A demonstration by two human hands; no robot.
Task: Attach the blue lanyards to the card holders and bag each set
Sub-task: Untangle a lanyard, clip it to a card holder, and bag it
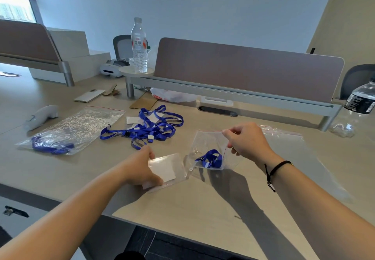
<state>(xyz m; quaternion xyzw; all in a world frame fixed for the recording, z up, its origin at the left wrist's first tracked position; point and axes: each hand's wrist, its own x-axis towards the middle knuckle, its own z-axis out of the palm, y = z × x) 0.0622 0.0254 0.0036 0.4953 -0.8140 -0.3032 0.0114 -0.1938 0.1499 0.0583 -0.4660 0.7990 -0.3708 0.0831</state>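
Observation:
My right hand [246,141] pinches the red-striped mouth of a small clear zip bag [205,144] and holds it up off the desk. A bunched blue lanyard [211,158] sits in the bag's bottom. My left hand [140,168] grips a clear card holder with a white insert [166,169], which lies just left of the bag's opening. A tangle of loose blue lanyards and card holders [150,126] rests further back on the desk. At the left lies a larger zip bag [81,127] with blue lanyards inside.
More clear bags [288,144] lie flat at the right. A dark-labelled bottle [357,109] stands far right, another bottle [139,46] on a small shelf behind. A white handheld device [40,115], a phone [89,96] and the grey divider [243,67] border the area.

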